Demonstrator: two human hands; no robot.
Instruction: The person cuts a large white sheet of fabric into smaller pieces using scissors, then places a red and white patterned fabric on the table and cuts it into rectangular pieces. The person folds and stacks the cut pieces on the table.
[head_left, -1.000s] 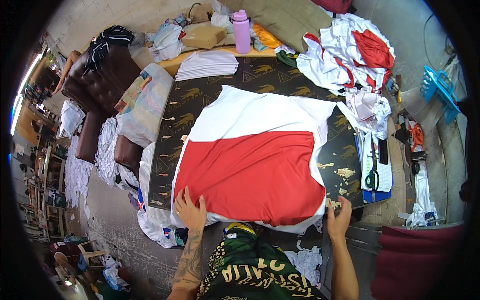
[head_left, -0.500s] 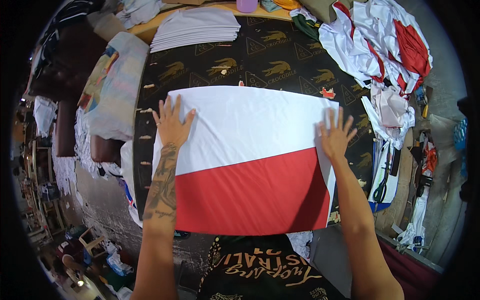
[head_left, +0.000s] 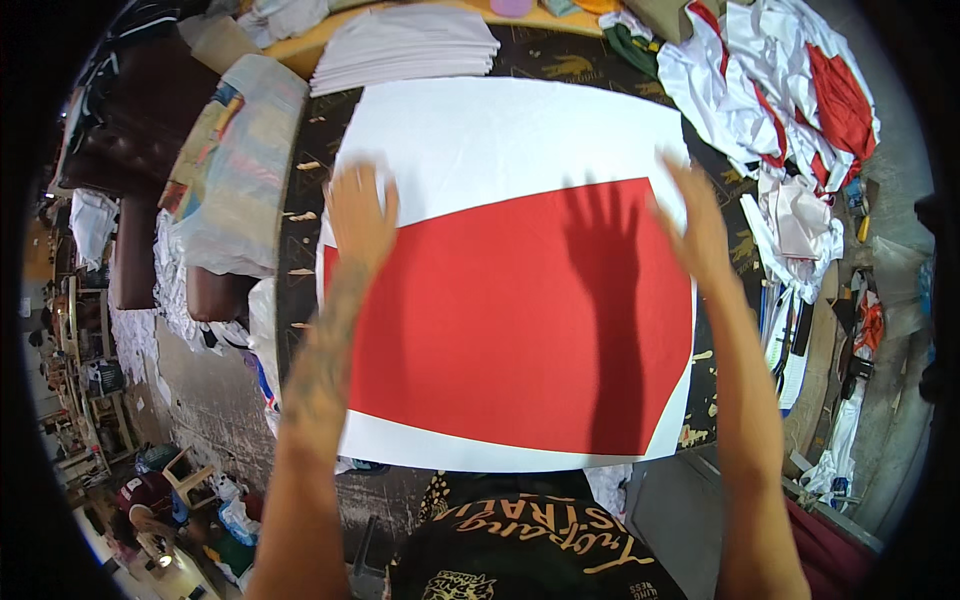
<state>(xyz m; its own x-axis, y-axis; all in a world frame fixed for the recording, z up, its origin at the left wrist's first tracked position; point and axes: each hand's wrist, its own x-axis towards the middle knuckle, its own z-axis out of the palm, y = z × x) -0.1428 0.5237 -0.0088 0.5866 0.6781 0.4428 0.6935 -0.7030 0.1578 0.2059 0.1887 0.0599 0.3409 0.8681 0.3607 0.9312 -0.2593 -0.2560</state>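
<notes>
Under both hands, white cloth (head_left: 520, 140) with broad red panel; beyond the fingertips, black table cover (head_left: 560, 55) patterned gold.

A dark patterned table (head_left: 250, 290) carries a red-and-white cloth (head_left: 510, 300) and stacked white sheets (head_left: 405, 45).

Your hands' path across flat red-and-white cloth panel (head_left: 510, 290) open; stack of folded white fabric (head_left: 405, 45) blocks far edge, heap of crumpled red-white garments (head_left: 790, 90) crowds right.

Both forearms are bare, no sleeves or watch anywhere near the left hand (head_left: 362, 212) or right hand (head_left: 695, 228). Left forearm has a dark tattoo running up from the wrist. Black shirt (head_left: 530, 545) with gold lettering.
</notes>
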